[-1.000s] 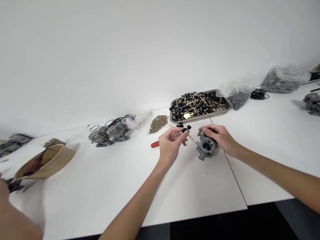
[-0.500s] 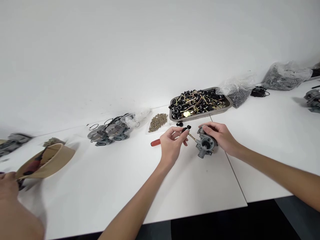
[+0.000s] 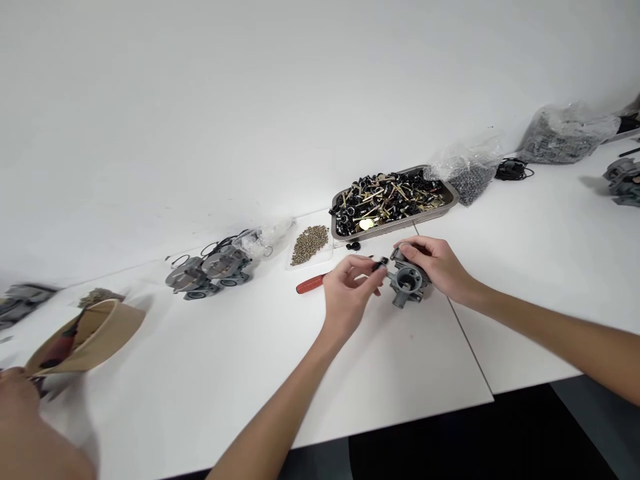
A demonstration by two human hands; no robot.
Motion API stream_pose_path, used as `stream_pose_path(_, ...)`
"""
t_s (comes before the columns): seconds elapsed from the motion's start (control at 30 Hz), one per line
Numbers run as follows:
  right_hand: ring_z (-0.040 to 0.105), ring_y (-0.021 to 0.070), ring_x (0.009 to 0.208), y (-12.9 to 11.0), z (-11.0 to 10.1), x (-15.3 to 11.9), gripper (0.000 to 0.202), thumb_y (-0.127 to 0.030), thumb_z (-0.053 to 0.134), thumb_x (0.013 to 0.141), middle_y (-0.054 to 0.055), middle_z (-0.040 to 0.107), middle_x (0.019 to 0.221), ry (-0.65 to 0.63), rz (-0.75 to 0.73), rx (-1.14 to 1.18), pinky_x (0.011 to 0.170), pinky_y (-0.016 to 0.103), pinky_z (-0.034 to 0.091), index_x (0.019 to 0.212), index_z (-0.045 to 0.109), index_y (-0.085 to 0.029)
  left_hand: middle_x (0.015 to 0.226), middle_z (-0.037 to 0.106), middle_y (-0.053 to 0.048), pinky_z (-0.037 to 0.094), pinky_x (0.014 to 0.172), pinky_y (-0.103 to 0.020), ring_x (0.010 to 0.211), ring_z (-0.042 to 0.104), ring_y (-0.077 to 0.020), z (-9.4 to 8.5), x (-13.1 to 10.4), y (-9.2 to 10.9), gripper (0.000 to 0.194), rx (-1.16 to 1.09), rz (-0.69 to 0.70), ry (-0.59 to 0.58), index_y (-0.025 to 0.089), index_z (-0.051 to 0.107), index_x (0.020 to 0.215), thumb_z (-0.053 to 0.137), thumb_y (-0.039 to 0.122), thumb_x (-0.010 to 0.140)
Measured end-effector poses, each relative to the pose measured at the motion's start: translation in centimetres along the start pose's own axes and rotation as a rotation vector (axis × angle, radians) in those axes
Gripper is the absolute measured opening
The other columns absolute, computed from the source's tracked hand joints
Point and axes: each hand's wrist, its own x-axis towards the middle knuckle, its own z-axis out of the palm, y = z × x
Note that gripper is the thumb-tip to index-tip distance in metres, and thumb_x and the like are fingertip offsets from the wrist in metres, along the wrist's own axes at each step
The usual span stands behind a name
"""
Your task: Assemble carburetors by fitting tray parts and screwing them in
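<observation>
My right hand [image 3: 436, 265] grips a grey metal carburetor [image 3: 407, 280] from its right side, its round bore facing me. Between the thumb and fingers of my left hand [image 3: 353, 287] is a small black knob-like part [image 3: 381, 263], held against the carburetor's left side. Its brass-coloured shaft, visible a moment earlier, is now mostly out of sight. A red-handled screwdriver [image 3: 310, 285] lies on the white table just left of my left hand, partly hidden by it. Another small black part [image 3: 353, 246] rests behind my left hand.
A metal tray [image 3: 395, 229] heaped with black and brass pieces stands behind. Beside it are a clear tray of small brass parts [image 3: 310, 244] and plastic bags [image 3: 470, 177]. More carburetors [image 3: 227, 265] sit left. Another person's hand [image 3: 20, 400] is near a tan container [image 3: 107, 337].
My left hand has brought the black part closer to the carburetor, and its brass shaft has gone from view. The whole view has shifted slightly.
</observation>
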Motion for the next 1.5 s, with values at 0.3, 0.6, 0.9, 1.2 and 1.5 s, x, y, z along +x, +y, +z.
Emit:
stream_pose_path(0.3, 0.058, 0.0146, 0.075, -0.6, -0.3, -0.3, 0.033, -0.044, 0.06, 0.088, 0.004, 0.067, 0.083, -0.004, -0.099, -0.056, 0.068, 0.028, 0.042, 0.102, 0.07, -0.016, 0.062, 0.063, -0.002, 0.054, 0.054, -0.026, 0.055, 0.061, -0.0117, -1.1, 0.3, 0.4, 0.02, 0.02, -0.139, -0.239, 0.015, 0.066, 0.079, 0.076, 0.031, 0.074)
stream_pose_path(0.6, 0.059, 0.0158, 0.078, -0.6, -0.2, -0.5, 0.03, -0.043, 0.06, 0.089, 0.004, 0.068, 0.085, -0.018, -0.131, -0.097, 0.069, 0.029, 0.042, 0.102, 0.07, -0.018, 0.062, 0.064, -0.002, 0.052, 0.054, -0.027, 0.05, 0.061, -0.0124, -2.0, 1.0, 0.5, 0.026, 0.039, -0.231, -0.351, 0.015, 0.066, 0.079, 0.076, 0.038, 0.075)
stream_pose_path(0.9, 0.063, 0.018, 0.086, -0.5, -0.2, -0.6, 0.027, -0.042, 0.06, 0.089, 0.004, 0.071, 0.092, -0.054, -0.132, -0.144, 0.076, 0.03, 0.045, 0.098, 0.07, -0.018, 0.062, 0.067, -0.004, 0.053, 0.053, -0.024, 0.052, 0.062, -0.0123, -2.3, 1.2, 1.2, 0.017, 0.278, -0.128, -0.335, 0.015, 0.071, 0.075, 0.076, 0.031, 0.071)
stream_pose_path(1.2, 0.063, 0.018, 0.082, -0.4, -0.3, -0.4, 0.027, -0.042, 0.06, 0.088, 0.004, 0.071, 0.088, -0.081, -0.109, -0.133, 0.074, 0.03, 0.046, 0.094, 0.071, -0.018, 0.065, 0.071, -0.006, 0.061, 0.061, -0.031, 0.056, 0.068, -0.0172, -3.0, 1.5, 1.3, 0.018, 0.231, -0.073, -0.368, 0.016, 0.075, 0.079, 0.079, 0.03, 0.07)
stream_pose_path(1.5, 0.061, 0.0168, 0.078, 0.0, -0.5, -0.1, 0.031, -0.045, 0.061, 0.087, 0.006, 0.071, 0.089, -0.072, -0.06, -0.065, 0.068, 0.029, 0.046, 0.093, 0.072, -0.017, 0.08, 0.069, -0.006, 0.06, 0.058, -0.028, 0.058, 0.068, -0.014, -2.3, 1.0, 1.0, 0.014, 0.111, 0.016, -0.362, 0.02, 0.08, 0.078, 0.083, 0.028, 0.068)
